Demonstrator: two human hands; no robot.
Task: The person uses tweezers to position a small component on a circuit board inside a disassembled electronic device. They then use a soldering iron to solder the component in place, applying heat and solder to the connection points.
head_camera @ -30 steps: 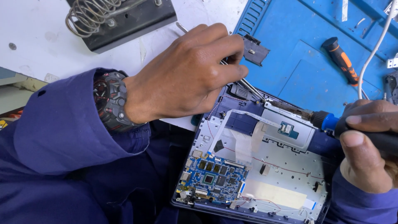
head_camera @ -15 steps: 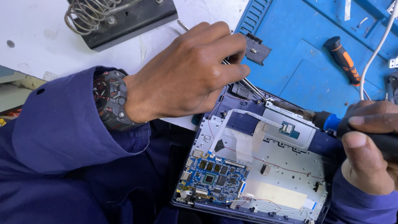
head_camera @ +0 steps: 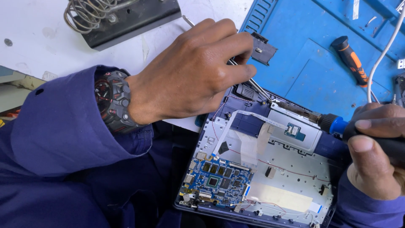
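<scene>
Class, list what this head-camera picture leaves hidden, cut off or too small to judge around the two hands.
- Tweezers: the left hand covers most of them in the head view.
- Soldering iron: the right hand and the frame's right edge hide its handle.
- Where the tips meet on the opened device: too small to tell.
- White cable: cut off at the top edge.

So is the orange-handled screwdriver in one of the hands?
No, the orange-handled screwdriver lies alone on the blue mat, clear of both hands.

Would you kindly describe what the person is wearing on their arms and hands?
Both hands are bare, with no gloves or rings visible. The left hand comes out of a loose dark blue sleeve, with a chunky black wristwatch with red details at the cuff. The right hand has a matching dark blue sleeve at the wrist.
</scene>
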